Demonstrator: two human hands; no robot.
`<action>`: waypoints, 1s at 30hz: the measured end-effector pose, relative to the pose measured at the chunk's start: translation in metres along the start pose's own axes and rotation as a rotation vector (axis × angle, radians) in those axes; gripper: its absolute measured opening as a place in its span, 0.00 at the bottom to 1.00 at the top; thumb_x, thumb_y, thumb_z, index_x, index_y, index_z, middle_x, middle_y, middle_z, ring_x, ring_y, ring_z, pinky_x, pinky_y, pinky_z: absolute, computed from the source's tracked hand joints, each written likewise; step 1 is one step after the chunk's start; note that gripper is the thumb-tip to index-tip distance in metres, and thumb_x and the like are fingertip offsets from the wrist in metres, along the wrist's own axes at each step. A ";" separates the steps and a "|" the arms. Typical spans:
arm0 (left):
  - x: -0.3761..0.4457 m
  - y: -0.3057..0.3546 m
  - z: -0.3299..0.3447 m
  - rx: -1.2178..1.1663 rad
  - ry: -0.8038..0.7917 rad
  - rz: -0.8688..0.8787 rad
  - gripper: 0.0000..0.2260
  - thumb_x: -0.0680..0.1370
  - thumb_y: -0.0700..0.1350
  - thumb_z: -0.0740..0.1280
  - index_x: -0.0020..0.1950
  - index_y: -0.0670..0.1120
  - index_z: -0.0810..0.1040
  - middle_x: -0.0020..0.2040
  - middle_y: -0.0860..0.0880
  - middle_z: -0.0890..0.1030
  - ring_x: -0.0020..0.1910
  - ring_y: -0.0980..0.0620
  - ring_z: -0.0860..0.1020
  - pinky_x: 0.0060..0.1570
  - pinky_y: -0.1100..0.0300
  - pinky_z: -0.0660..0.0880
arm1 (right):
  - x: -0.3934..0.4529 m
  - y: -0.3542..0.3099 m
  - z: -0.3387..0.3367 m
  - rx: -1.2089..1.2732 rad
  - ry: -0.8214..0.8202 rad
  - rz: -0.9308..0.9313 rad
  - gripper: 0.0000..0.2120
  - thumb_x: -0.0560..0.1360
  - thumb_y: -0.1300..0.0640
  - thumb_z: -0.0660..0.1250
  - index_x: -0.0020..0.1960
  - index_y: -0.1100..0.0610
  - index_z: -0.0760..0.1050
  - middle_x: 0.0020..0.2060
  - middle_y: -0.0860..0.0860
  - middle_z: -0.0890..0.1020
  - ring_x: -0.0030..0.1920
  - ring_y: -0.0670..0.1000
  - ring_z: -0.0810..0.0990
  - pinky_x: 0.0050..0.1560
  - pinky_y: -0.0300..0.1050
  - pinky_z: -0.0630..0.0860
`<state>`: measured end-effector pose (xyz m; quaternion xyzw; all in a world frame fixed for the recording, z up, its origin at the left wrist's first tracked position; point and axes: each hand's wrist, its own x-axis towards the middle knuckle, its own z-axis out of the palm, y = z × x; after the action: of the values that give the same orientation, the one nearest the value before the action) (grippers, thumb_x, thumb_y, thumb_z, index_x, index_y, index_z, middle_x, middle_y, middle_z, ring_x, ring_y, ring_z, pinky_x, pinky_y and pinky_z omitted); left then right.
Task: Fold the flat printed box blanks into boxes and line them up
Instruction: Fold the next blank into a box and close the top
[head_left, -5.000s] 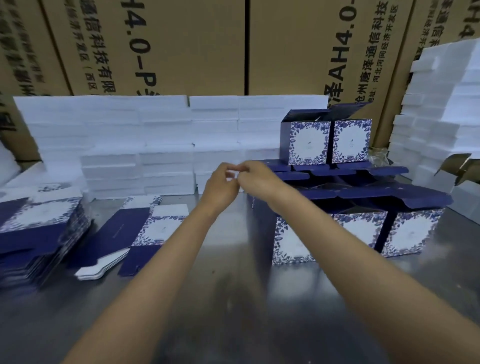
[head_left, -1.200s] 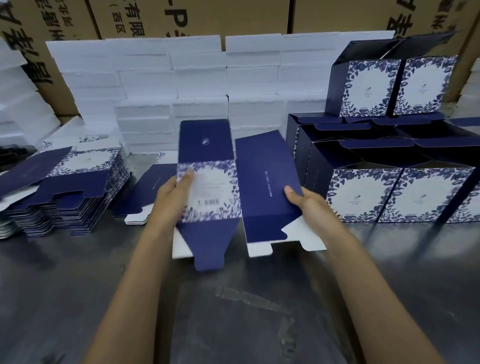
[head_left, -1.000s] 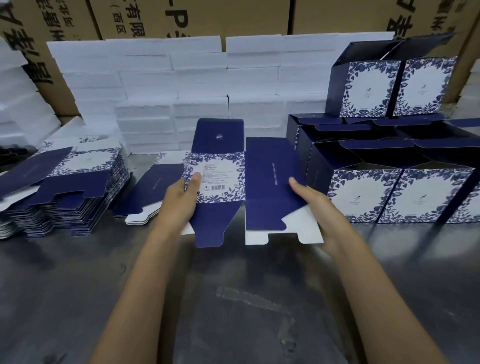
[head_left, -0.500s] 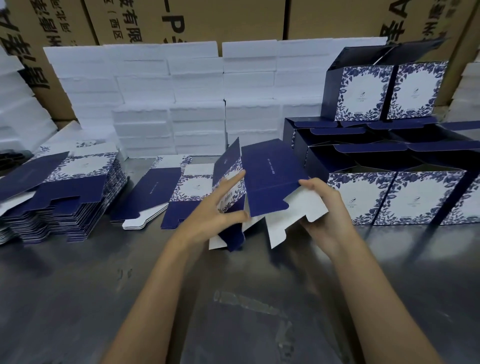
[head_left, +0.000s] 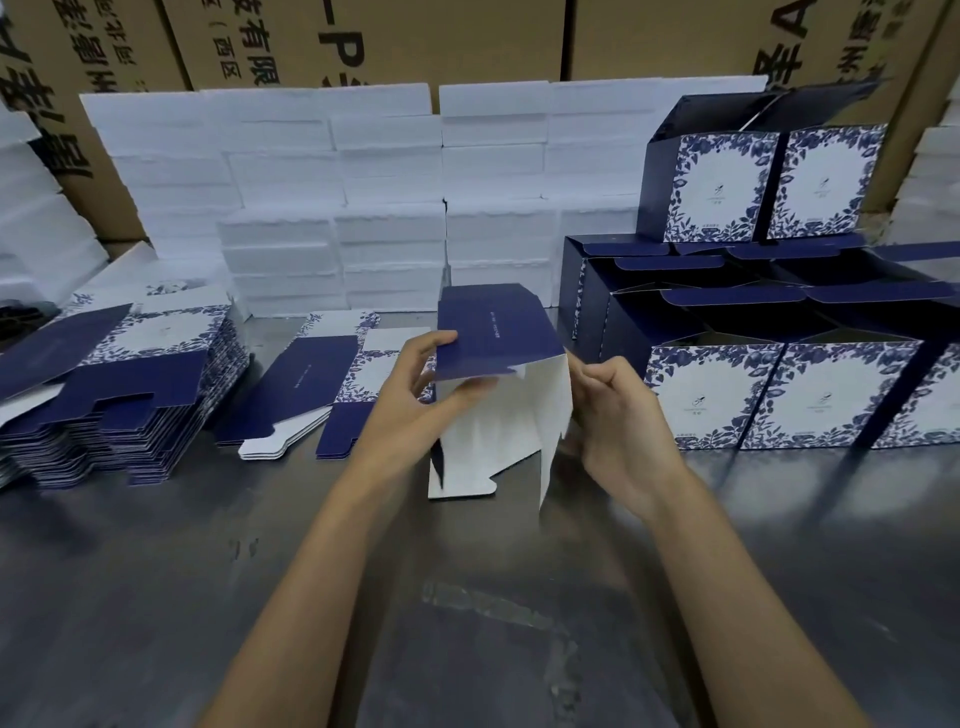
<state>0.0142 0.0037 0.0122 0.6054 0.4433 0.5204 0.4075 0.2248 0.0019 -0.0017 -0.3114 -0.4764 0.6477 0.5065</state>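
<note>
**Blank popped open into a tube**

The left hand (head_left: 415, 395) is grasping the blank (head_left: 498, 389): fingers curl over the navy panel's left edge and the thumb presses underneath, on the white inside. The right hand (head_left: 613, 410) sits at the blank's right edge with fingers curled, but whether its grip actually pinches the card I cannot tell.

A second ago the blank was held flat and spread between both hands; now it is squared up into an open sleeve, white bottom flaps hanging down towards the table (head_left: 156, 571). So forming has begun, and closing the bottom flaps likely comes next.

Both forearms reach forward, wrists turned inward. The blank is held mid-table, between the flat stack (head_left: 119, 395) on the left and the finished boxes (head_left: 769, 400) lined up on the right.
</note>
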 end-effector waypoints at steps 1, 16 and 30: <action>-0.001 0.002 0.000 0.006 0.013 0.002 0.30 0.65 0.59 0.76 0.66 0.59 0.74 0.63 0.67 0.76 0.60 0.72 0.74 0.53 0.75 0.72 | -0.001 0.001 -0.001 -0.029 -0.025 -0.008 0.27 0.76 0.50 0.53 0.73 0.46 0.73 0.53 0.42 0.81 0.47 0.43 0.75 0.46 0.44 0.68; 0.000 0.003 0.006 0.028 0.081 0.038 0.21 0.69 0.52 0.79 0.59 0.56 0.76 0.54 0.68 0.81 0.53 0.66 0.80 0.55 0.62 0.75 | 0.013 0.031 0.015 -0.603 0.351 -0.211 0.32 0.71 0.41 0.77 0.71 0.43 0.70 0.60 0.38 0.80 0.50 0.26 0.77 0.41 0.22 0.73; -0.004 0.000 0.003 0.184 0.147 0.174 0.21 0.75 0.32 0.69 0.61 0.56 0.80 0.73 0.61 0.67 0.74 0.69 0.60 0.62 0.79 0.62 | 0.009 0.024 0.014 -0.963 0.406 -0.174 0.27 0.69 0.41 0.78 0.62 0.47 0.73 0.50 0.40 0.80 0.46 0.40 0.81 0.46 0.39 0.78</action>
<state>0.0171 0.0001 0.0104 0.6366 0.4638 0.5538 0.2703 0.2014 0.0052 -0.0186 -0.5875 -0.6362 0.2378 0.4400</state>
